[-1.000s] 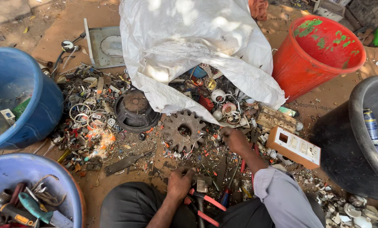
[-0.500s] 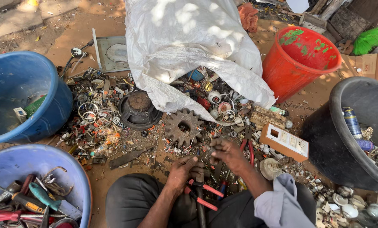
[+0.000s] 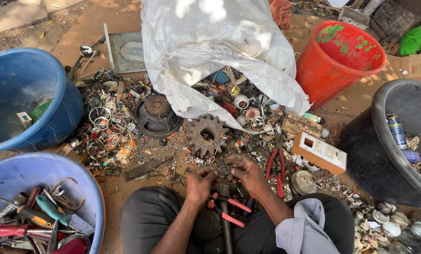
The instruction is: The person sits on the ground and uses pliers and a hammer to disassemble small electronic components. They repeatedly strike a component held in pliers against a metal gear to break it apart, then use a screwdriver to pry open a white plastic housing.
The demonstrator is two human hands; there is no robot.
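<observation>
A small metal part sits between the person's two hands, low in the middle of the view, just in front of the knees and just below the rusty gear. What kind of part it is cannot be told; it is small and dark.

Around it, from the biggest thing down: a white sack lies open at the top, scrap spilling from its mouth. A blue tub stands at the left, a second blue tub full of hand tools at the lower left, a black tub at the right and a red bucket beyond it. A black round speaker frame lies beside the gear. A white switch plate rests near the black tub. Red-handled pliers lie on the ground just right of the hands, and another red-handled tool lies across the lap.

The left hand is curled, its fingertips pinching the part from the left. The right hand is bent over it, fingers closed on the same part from the right.
</observation>
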